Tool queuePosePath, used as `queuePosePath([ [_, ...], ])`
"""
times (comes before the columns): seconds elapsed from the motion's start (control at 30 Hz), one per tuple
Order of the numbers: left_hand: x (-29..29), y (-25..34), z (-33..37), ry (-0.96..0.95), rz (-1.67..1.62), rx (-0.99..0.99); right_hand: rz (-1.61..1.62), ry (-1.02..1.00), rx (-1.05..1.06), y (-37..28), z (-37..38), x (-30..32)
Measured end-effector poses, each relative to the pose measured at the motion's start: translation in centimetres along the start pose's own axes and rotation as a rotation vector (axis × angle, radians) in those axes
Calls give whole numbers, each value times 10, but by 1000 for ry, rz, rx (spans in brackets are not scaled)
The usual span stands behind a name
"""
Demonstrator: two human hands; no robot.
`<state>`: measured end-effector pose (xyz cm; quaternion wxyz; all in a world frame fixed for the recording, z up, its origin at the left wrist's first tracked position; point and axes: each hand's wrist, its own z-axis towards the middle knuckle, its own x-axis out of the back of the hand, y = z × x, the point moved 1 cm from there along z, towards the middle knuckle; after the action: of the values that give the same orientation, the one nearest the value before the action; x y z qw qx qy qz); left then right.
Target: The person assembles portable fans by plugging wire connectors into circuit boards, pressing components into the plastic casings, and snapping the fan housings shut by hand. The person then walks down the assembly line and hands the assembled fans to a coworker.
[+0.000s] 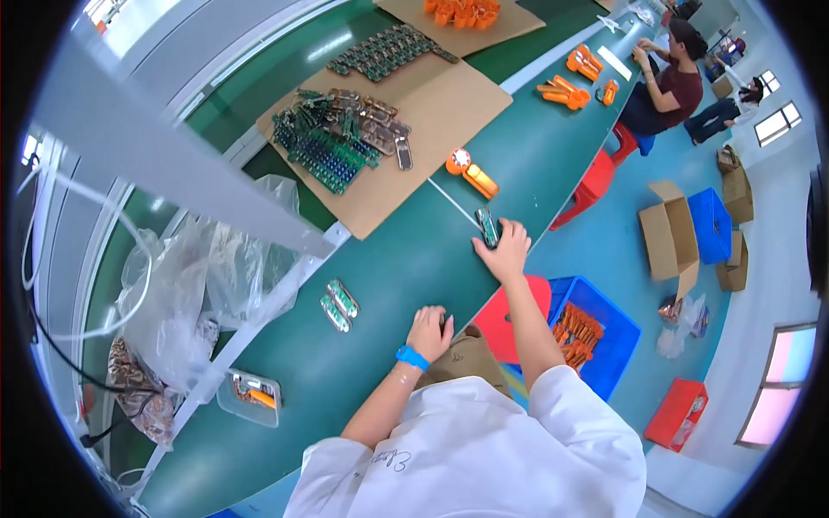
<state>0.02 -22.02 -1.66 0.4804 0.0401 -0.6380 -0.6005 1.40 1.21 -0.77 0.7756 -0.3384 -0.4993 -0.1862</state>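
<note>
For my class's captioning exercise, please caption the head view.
At a green table, the right hand touches a circuit board while the left hand is near the edge.

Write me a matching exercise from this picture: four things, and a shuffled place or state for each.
1. Right hand
2. Left hand
3. Clear plastic box
4. Jumbled circuit-board pile

A. Holds something orange
B. On brown cardboard
C. Blue wristband just behind it
D. At a small circuit board

Pairs: 1-D, 2-C, 3-A, 4-B.
</note>
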Motion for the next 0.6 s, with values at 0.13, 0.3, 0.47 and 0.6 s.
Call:
queuePosePath([
  [0.13,-4,-4,-4,33,-199,118,23,0,36,7,0,-6],
  [0.3,0,-1,-5,54,-163,173,65,-81,27,5,4,-6],
  [0.47,0,1,3,-7,-122,206,322,-117,50,26,5,7],
  [0.6,-13,-1,-22,124,-57,286,846,-645,16,76,26,13],
])
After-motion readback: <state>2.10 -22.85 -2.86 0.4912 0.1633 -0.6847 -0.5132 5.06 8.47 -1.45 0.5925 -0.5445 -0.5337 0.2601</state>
